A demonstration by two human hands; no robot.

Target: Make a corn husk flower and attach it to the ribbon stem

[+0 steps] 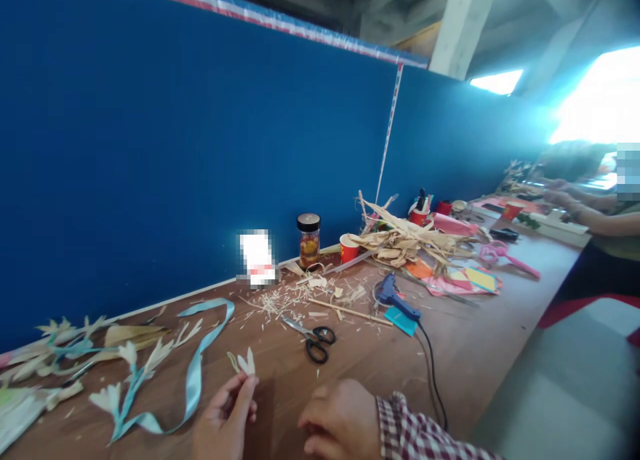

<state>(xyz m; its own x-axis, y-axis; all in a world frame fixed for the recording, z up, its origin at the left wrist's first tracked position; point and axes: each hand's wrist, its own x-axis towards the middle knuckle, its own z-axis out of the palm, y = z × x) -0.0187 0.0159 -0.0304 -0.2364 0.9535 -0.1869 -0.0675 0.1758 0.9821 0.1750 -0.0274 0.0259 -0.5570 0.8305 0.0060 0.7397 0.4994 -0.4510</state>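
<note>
Pinching the small pale dry-leaf flower [243,363] in my left hand [226,420], I should squeeze softly; my right hand [340,420] rests curled and empty on the brown wooden counter [465,353].

Two bare hands: left hand [226,420] without rings or sleeve; right hand [340,421] with a red-and-white checked cuff [415,435] at the wrist.
</note>
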